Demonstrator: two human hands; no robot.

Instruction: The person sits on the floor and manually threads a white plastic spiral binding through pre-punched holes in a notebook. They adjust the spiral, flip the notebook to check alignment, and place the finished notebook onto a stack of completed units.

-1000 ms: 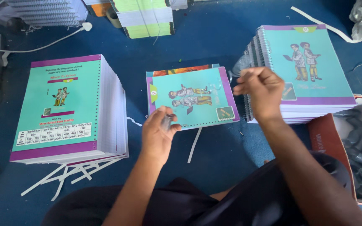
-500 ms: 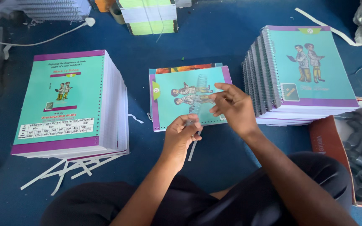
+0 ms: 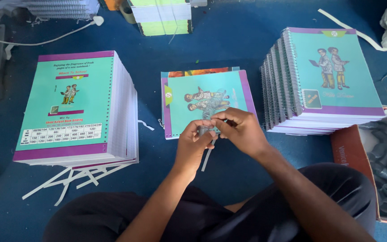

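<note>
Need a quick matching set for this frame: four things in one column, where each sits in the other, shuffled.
Things:
1. unbound stack with teal back cover
2. spiral-bound notebook stack
3. single notebook
4. cardboard box of black parts

Places:
A. centre of the blue floor, just beyond both hands
B. lower right edge of view
C. left side, white strips lying by it
D. right side, behind the box

Pairs: 1-C, 2-D, 3-A, 4-B
</note>
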